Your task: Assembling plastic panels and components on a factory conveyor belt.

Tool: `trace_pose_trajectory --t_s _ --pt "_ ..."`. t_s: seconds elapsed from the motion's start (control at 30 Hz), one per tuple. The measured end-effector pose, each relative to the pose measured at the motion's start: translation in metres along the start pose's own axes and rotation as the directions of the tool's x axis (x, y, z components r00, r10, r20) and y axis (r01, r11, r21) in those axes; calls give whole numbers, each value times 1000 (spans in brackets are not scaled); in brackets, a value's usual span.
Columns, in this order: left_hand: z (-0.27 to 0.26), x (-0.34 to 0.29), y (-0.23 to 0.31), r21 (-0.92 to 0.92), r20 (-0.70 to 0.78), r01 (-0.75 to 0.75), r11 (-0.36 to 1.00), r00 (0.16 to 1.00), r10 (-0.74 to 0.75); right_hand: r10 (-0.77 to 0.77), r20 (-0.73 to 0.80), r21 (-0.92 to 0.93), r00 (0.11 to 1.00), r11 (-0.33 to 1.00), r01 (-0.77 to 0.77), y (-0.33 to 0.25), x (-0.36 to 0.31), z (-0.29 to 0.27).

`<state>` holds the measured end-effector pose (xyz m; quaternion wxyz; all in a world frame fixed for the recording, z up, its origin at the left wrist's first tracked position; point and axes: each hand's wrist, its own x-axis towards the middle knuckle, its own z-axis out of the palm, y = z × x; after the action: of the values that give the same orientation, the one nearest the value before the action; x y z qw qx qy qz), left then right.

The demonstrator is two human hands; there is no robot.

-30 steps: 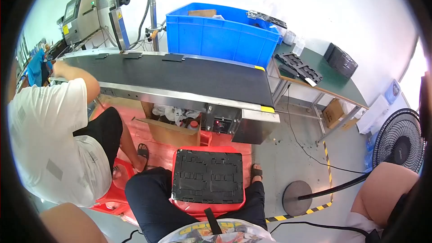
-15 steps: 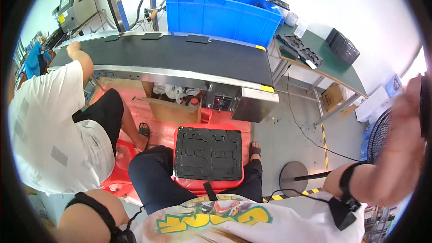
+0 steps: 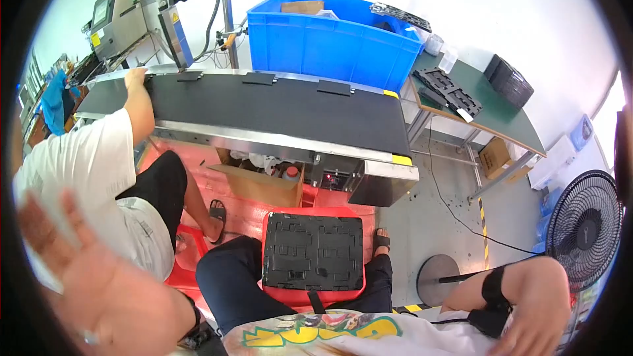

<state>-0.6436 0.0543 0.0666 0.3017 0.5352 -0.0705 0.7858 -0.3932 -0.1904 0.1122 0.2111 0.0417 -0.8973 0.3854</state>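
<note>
My left hand (image 3: 89,290) is raised at the lower left, palm toward the camera, fingers spread, holding nothing; there is a ring on one finger. My right hand (image 3: 537,320) hangs at the lower right with a black strap (image 3: 491,300) on the wrist. Its fingers run off the picture's edge. Between my knees a black moulded tray (image 3: 313,250) lies flat on a red stool (image 3: 315,295). Neither hand touches the tray.
A black conveyor belt (image 3: 264,102) runs across in front, carrying flat black pieces. A person in a white shirt (image 3: 79,178) sits at the left, one hand on the belt. Behind stand a blue bin (image 3: 330,43), a green table (image 3: 508,122) with black trays, and a fan (image 3: 583,224).
My left hand has come up into view at the lower left with fingers spread. My right arm has dropped from the right edge to the lower right.
</note>
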Motion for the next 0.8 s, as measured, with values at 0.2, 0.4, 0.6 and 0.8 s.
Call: trace_pose_trajectory --t_s 0.2,0.4,0.6,0.8 --pt "22 -45 -164 482 343 332 811 780 -524 401 -916 223 -29 447 -866 109 -118 -87" --pt "40 -59 -334 575 808 -409 709 419 -414 196 -980 -74 19 -278 -958 231 -257 -170" --pt "60 -98 -422 571 798 -248 783 -58 -600 496 -862 -194 -105 -515 -835 241 -279 -178" --pt "88 -105 -410 418 890 -402 814 1 -457 243 -966 -195 87 -466 -863 214 -230 -148"
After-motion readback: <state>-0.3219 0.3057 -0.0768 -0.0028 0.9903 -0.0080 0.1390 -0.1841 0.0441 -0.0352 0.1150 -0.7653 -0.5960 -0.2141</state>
